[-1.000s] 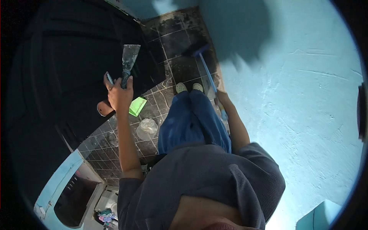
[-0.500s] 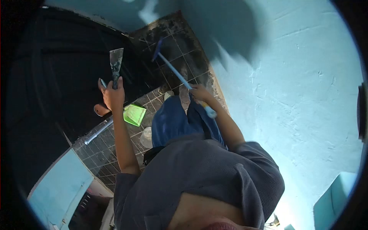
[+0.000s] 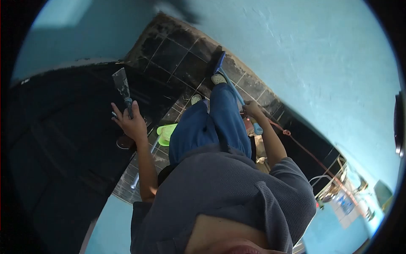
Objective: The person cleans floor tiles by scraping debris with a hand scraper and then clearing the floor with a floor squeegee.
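My left hand (image 3: 132,123) grips a putty knife (image 3: 122,86), its worn, paint-spotted blade pointing up and away from me. One or two of its fingers stick out, and a small dark object shows beside them, too small to name. My right hand (image 3: 253,109) is closed around the light-blue handle of a squeegee (image 3: 233,86). Its dark-blue, bar-shaped head lies near the foot of the blue wall, just past my shoe (image 3: 218,79). A lime-green dustpan (image 3: 165,133) rests on the tiles to the left of my legs, its pale handle running toward me.
Dark tiled floor (image 3: 173,53) with dusty edges meets a light-blue wall (image 3: 313,63). A large black surface (image 3: 63,139) fills the left. Behind me on the right, an orange cord (image 3: 302,146) runs toward a cluttered rack (image 3: 338,182).
My view and body have turned, bringing the rack and cord into sight on the right. The squeegee head has moved right, close to the wall. Both hands keep their tools.
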A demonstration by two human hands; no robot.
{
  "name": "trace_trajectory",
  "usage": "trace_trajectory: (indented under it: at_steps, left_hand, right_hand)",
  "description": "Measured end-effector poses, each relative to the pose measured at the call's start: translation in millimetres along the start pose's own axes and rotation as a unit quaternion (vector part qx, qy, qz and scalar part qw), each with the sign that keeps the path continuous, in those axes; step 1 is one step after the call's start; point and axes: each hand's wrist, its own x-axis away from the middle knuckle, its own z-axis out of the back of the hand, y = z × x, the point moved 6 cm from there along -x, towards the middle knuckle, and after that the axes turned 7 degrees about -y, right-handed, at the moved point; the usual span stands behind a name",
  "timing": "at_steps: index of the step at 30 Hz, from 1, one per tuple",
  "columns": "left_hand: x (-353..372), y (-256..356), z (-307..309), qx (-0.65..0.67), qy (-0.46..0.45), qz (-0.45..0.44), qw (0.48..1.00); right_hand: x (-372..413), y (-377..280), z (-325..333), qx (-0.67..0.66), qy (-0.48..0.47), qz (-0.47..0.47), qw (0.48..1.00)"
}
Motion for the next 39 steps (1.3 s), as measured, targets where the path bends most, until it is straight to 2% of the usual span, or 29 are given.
trace_trajectory:
  at_steps: [1, 2, 4, 6, 8, 10, 11, 12, 14, 15, 16, 17, 18, 19, 20, 21, 22, 23, 24, 26, 27, 29, 30, 32, 33, 37, 38, 39]
  left_hand:
    - [1.3, 0.9, -1.5, 0.002, -0.008, -0.014, 1.000]
    - [2.9, -1.1, -2.7, 0.028, -0.010, -0.010, 1.000]
    - [8.1, -4.4, -6.2, 0.051, -0.023, -0.014, 0.998]
    - [9.5, -2.4, -2.6, 0.022, -0.001, -0.053, 0.998]
    - [11.2, -5.1, -1.3, 0.029, -0.012, -0.060, 0.998]
    - [13.9, 0.3, -5.0, 0.031, -0.016, -0.063, 0.997]
    - [13.3, -1.8, -5.2, 0.035, -0.017, -0.055, 0.998]
    - [11.2, -4.2, -5.8, 0.041, -0.018, -0.047, 0.998]
    - [8.8, -5.3, -7.2, 0.021, -0.018, -0.058, 0.998]
    - [8.8, -6.7, -7.7, -0.004, -0.016, -0.065, 0.998]
    - [9.0, -12.5, -10.7, -0.007, -0.014, -0.068, 0.998]
    - [6.5, -19.4, -18.4, 0.012, -0.019, -0.068, 0.997]
    - [2.2, -21.8, -18.6, 0.028, -0.023, -0.069, 0.997]
    - [2.7, -15.4, -13.2, 0.019, -0.020, -0.075, 0.997]
    - [9.4, -8.1, -10.2, -0.019, -0.017, -0.068, 0.997]
    - [14.1, -3.7, -8.8, -0.052, -0.016, -0.058, 0.997]
    - [15.1, -2.6, -7.2, -0.053, -0.014, -0.056, 0.997]
    - [15.9, -1.8, -6.7, -0.075, -0.016, -0.050, 0.996]
    - [16.3, 0.3, -7.3, -0.094, -0.017, -0.046, 0.994]
    - [17.4, 6.0, -5.4, -0.106, -0.015, -0.046, 0.993]
    - [17.8, 8.1, -4.9, -0.123, -0.017, -0.047, 0.991]
    - [18.8, 13.0, -3.8, -0.158, -0.010, -0.066, 0.985]
    - [20.1, 17.4, -5.2, -0.191, -0.003, -0.085, 0.978]
    - [21.8, 22.3, -9.6, -0.226, -0.005, -0.110, 0.968]
    - [22.1, 26.4, -13.0, -0.259, -0.007, -0.136, 0.956]
    - [21.8, 34.1, -13.4, -0.264, -0.006, -0.130, 0.956]
    - [21.6, 33.7, -13.1, -0.266, -0.004, -0.127, 0.956]
    - [20.4, 34.5, -13.5, -0.268, -0.001, -0.125, 0.955]
  right_hand:
    - [9.4, 5.0, -1.5, 0.056, 0.013, 0.024, 0.998]
    - [17.6, 14.3, -6.5, 0.044, 0.023, 0.020, 0.999]
    - [66.4, -29.2, -34.7, 0.017, -0.010, 0.080, 0.997]
    - [111.7, -61.7, -64.4, -0.028, -0.001, 0.054, 0.998]
    - [126.3, -88.1, -93.0, 0.023, -0.014, 0.092, 0.995]
    - [104.3, -99.1, -119.4, -0.014, -0.070, 0.118, 0.990]
    - [70.1, -92.8, -138.6, -0.024, -0.067, 0.126, 0.989]
    - [32.9, -92.9, -159.1, 0.000, -0.058, 0.175, 0.983]
    - [-15.1, -104.2, -190.8, -0.036, -0.081, 0.115, 0.989]
    - [-44.9, -99.6, -197.9, -0.036, -0.080, 0.117, 0.989]
    - [-74.3, -101.1, -211.2, 0.216, -0.057, 0.210, 0.952]
    - [-99.4, -96.7, -227.1, 0.452, -0.025, 0.290, 0.843]
    - [-125.1, -61.0, -216.5, 0.315, 0.047, 0.208, 0.925]
    - [-132.2, -13.8, -200.2, 0.164, 0.111, 0.115, 0.973]
    - [-70.6, -22.5, -177.3, 0.438, -0.046, 0.167, 0.882]
    - [-58.3, 14.9, -150.9, 0.289, -0.015, 0.119, 0.950]
    - [2.9, 14.6, -116.2, 0.218, -0.006, 0.105, 0.970]
    - [3.1, 57.7, -100.8, 0.255, 0.035, 0.120, 0.959]
    - [22.8, 87.7, -79.6, 0.161, 0.040, 0.062, 0.984]
    - [49.7, 126.6, -50.0, 0.086, 0.071, 0.039, 0.993]
    - [63.9, 113.8, -45.0, 0.087, 0.072, 0.043, 0.993]
    - [119.6, 73.6, -25.3, -0.024, 0.065, -0.062, 0.996]
    - [129.7, 56.0, -20.3, -0.022, 0.064, -0.061, 0.996]
    - [137.9, 8.5, -22.5, 0.092, 0.041, 0.043, 0.994]
    - [138.7, -8.6, -25.2, 0.092, 0.042, 0.044, 0.994]
    - [105.7, -97.3, -62.5, -0.023, -0.035, 0.117, 0.992]
    - [70.3, -112.4, -76.4, -0.059, -0.048, 0.118, 0.990]
    - [15.3, -127.0, -94.7, -0.087, -0.089, 0.181, 0.976]
